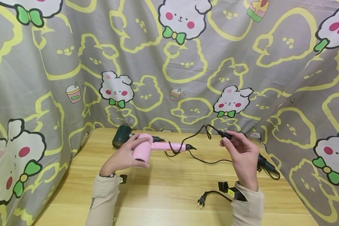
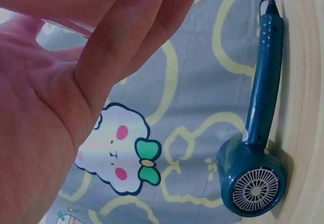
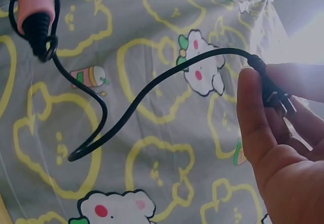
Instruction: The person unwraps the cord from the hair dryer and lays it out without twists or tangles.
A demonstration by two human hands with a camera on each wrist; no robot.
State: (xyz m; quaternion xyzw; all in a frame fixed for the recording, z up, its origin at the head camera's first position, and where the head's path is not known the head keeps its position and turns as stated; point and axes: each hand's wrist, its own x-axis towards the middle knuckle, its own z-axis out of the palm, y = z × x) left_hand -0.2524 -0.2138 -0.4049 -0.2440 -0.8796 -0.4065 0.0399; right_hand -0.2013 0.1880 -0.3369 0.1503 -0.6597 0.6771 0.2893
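Note:
My left hand point(image 1: 123, 154) holds a pink hair dryer point(image 1: 143, 151) by its barrel, above the table, with its handle extending to the right. Part of a black cord point(image 1: 196, 133) loops round the handle and runs over to my right hand point(image 1: 244, 155). Thumb and fingers there pinch the black plug point(image 1: 226, 135) at the cord's end; its metal prongs point(image 3: 288, 106) show in the right wrist view. Behind the pink dryer, a dark green hair dryer point(image 1: 122, 137) lies on the table, its round vent grille point(image 2: 256, 188) facing the left wrist camera.
On the wooden table point(image 1: 164, 194), another dark green object point(image 1: 266, 164) with a black cord lies beyond my right wrist. A two-prong plug point(image 1: 201, 200) rests near the front, its cord passing toward my right sleeve. Patterned curtains point(image 1: 149, 62) enclose the back and sides.

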